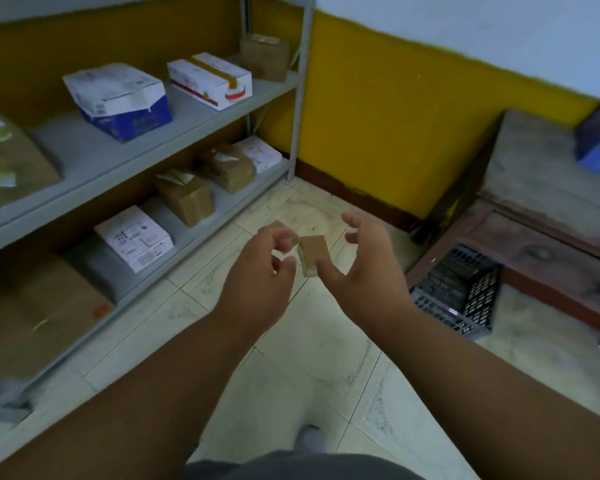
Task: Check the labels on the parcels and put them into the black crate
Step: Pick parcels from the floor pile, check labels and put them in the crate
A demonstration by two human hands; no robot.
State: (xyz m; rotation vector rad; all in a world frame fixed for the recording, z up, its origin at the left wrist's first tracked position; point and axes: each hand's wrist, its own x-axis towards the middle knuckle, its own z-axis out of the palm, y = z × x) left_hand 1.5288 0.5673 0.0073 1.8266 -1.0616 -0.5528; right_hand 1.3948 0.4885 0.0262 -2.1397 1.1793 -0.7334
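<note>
Fingers first: the left hand (262, 271) has its fingers (280, 237) curled in a loose pinch on what looks like the left end of a small brown parcel (313, 253), though it's blurry there. The right hand (368, 268) is spread wide with its thumb just touching the parcel's near corner, probably to turn it over and find the label. The parcel is a plain cardboard block, matte, sharp-edged, held up over the tiled floor (326, 358). The black crate (461, 292), perforated plastic, sits to the right, half tucked under a worn wooden cabinet (534, 188). On the left, grey metal shelves (201, 116) hold more taped boxes.
</note>
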